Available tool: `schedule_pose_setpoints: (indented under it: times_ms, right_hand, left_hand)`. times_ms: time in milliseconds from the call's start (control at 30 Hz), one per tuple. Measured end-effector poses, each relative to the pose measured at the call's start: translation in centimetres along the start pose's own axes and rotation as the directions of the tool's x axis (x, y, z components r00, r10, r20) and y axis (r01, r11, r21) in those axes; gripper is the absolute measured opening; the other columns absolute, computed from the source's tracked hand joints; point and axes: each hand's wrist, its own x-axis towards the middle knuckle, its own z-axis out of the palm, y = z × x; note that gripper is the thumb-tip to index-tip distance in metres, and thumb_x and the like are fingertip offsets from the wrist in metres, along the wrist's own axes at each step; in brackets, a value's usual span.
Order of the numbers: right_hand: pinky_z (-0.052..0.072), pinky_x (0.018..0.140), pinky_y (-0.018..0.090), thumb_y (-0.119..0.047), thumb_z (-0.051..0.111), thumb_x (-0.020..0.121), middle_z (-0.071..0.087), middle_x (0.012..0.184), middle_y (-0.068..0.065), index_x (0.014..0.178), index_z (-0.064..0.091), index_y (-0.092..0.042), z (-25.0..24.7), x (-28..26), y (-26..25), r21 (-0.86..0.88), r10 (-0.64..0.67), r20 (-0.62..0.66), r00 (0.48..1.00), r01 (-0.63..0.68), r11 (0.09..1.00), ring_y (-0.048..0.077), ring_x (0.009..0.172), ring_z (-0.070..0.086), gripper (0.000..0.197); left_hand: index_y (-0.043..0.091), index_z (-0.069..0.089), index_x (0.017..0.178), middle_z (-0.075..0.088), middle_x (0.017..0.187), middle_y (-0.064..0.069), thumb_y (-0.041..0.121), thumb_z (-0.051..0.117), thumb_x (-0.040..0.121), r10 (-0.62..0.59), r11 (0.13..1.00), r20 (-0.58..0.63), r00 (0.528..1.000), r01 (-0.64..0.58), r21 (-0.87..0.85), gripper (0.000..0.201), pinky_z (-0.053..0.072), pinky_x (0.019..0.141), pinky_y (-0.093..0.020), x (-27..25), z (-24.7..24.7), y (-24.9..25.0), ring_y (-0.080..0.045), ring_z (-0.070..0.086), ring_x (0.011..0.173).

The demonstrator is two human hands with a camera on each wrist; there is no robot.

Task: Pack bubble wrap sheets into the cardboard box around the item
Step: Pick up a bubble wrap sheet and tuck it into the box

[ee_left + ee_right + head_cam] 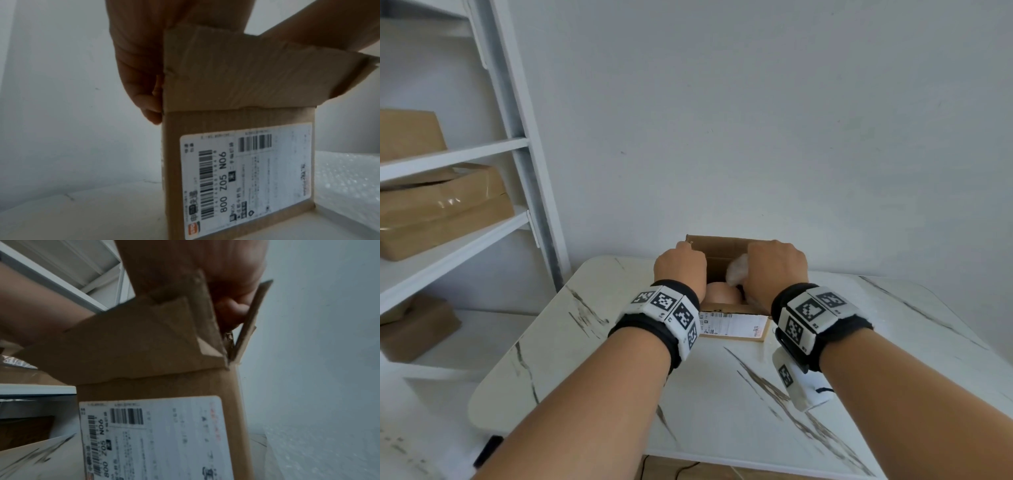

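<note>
While your right hand (774,270) pinches soft, light wrap (736,270), your left hand (681,270) grips the box (722,248) flap; squeeze gently.

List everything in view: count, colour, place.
cardboard box: 1, brown, open, on the table at centre
shipping label: 1, white, on the box's near side
item: 1, tan, rounded, inside the box
bubble wrap: 1 wad, white, in the box under the right hand; more lies on the table right of the box
table: 1, white marble pattern
shelf unit: 1, white, left, holding brown boxes
left hand: at the box's left flap
right hand: in the box, on the wrap
</note>
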Motion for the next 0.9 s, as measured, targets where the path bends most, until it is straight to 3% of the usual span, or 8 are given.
schedule_pose_setpoints:
  times_ms: [133, 300, 433, 533, 600, 700, 800, 900]
  right_hand:
    - [0.044, 0.077, 0.033, -0.009, 0.049, 0.088, 0.064, 0.111, 0.008, 0.111, 0.056, -0.009, 0.7, -0.1, -0.1, 0.021, 0.034, 0.027, 0.999, -0.035, 0.999, 0.028, 0.103, 0.063, 0.024]
    - [0.041, 0.072, 0.030, -0.017, 0.047, 0.093, 0.063, 0.115, 0.011, 0.109, 0.062, -0.008, 0.0, 0.0, -0.6, 0.010, 0.003, 0.170, 0.986, -0.005, 1.000, 0.028, 0.108, 0.061, 0.024]
    - [0.044, 0.064, 0.027, -0.023, 0.070, 0.077, 0.061, 0.081, 0.002, 0.076, 0.056, -0.011, -1.8, 0.4, -0.8, 0.031, -0.025, 0.236, 0.971, 0.019, 0.999, 0.021, 0.078, 0.059, 0.018]
    - [0.048, 0.073, 0.029, -0.018, 0.065, 0.081, 0.062, 0.090, 0.004, 0.092, 0.062, -0.009, -2.7, 1.1, -1.4, 0.038, -0.181, 0.142, 0.973, 0.177, 0.983, 0.025, 0.090, 0.062, 0.014]
    - [0.052, 0.078, 0.030, -0.015, 0.059, 0.086, 0.066, 0.097, 0.007, 0.099, 0.068, -0.010, -2.2, 1.0, -1.7, 0.018, -0.237, 0.177, 0.955, 0.237, 0.971, 0.025, 0.090, 0.063, 0.017]
    - [0.048, 0.069, 0.028, -0.021, 0.060, 0.087, 0.060, 0.076, 0.004, 0.082, 0.067, -0.007, -1.4, 0.9, -1.1, 0.025, -0.167, 0.241, 0.956, 0.166, 0.986, 0.021, 0.075, 0.057, 0.017]
    - [0.045, 0.064, 0.027, -0.018, 0.059, 0.083, 0.048, 0.061, 0.000, 0.058, 0.049, -0.012, -1.1, 1.3, -0.9, 0.023, -0.112, 0.271, 0.956, 0.109, 0.994, 0.015, 0.060, 0.050, 0.027]
    - [0.048, 0.068, 0.028, -0.018, 0.056, 0.089, 0.053, 0.067, 0.003, 0.063, 0.050, -0.011, -0.7, 1.6, -1.2, -0.010, -0.090, 0.332, 0.939, 0.099, 0.995, 0.020, 0.070, 0.055, 0.027]
  left_hand:
    - [0.005, 0.065, 0.114, 0.058, 0.121, -0.012, 0.002, 0.055, 0.088, -0.033, 0.990, 0.022, 0.999, 0.036, -0.137, 0.027, 0.049, 0.086, -0.030, 0.0, 0.4, -0.9, -0.029, 0.059, 0.109]
    - [0.008, 0.067, 0.111, 0.061, 0.118, -0.011, 0.002, 0.055, 0.089, -0.018, 0.976, 0.013, 1.000, 0.020, -0.217, 0.027, 0.049, 0.087, -0.030, -0.2, 0.3, -1.2, -0.027, 0.061, 0.106]
    - [0.004, 0.066, 0.104, 0.060, 0.113, -0.013, 0.002, 0.053, 0.090, -0.011, 0.978, -0.013, 1.000, 0.008, -0.209, 0.019, 0.048, 0.081, -0.029, -0.3, 0.4, -1.2, -0.028, 0.061, 0.103]
    - [0.004, 0.065, 0.104, 0.060, 0.112, -0.013, 0.003, 0.054, 0.090, -0.013, 0.976, -0.037, 0.999, 0.005, -0.217, 0.018, 0.046, 0.079, -0.029, -0.4, 0.4, -1.1, -0.029, 0.061, 0.104]
    - [0.005, 0.065, 0.105, 0.060, 0.113, -0.013, 0.004, 0.055, 0.090, -0.012, 0.975, -0.042, 0.999, 0.002, -0.224, 0.018, 0.047, 0.080, -0.029, -0.5, 0.4, -1.1, -0.029, 0.061, 0.103]
    - [0.005, 0.066, 0.106, 0.060, 0.113, -0.013, 0.004, 0.055, 0.090, -0.010, 0.974, -0.039, 0.999, 0.001, -0.226, 0.019, 0.049, 0.083, -0.030, -0.3, 0.6, -1.3, -0.028, 0.061, 0.103]
    - [0.005, 0.066, 0.106, 0.061, 0.113, -0.013, 0.004, 0.055, 0.090, -0.011, 0.973, -0.036, 0.999, 0.003, -0.229, 0.019, 0.050, 0.084, -0.031, -0.2, 0.7, -1.3, -0.028, 0.062, 0.103]
    - [0.005, 0.066, 0.105, 0.061, 0.113, -0.013, 0.004, 0.055, 0.090, -0.008, 0.972, -0.036, 0.999, 0.000, -0.235, 0.019, 0.049, 0.084, -0.031, 0.1, 0.7, -1.3, -0.028, 0.061, 0.104]
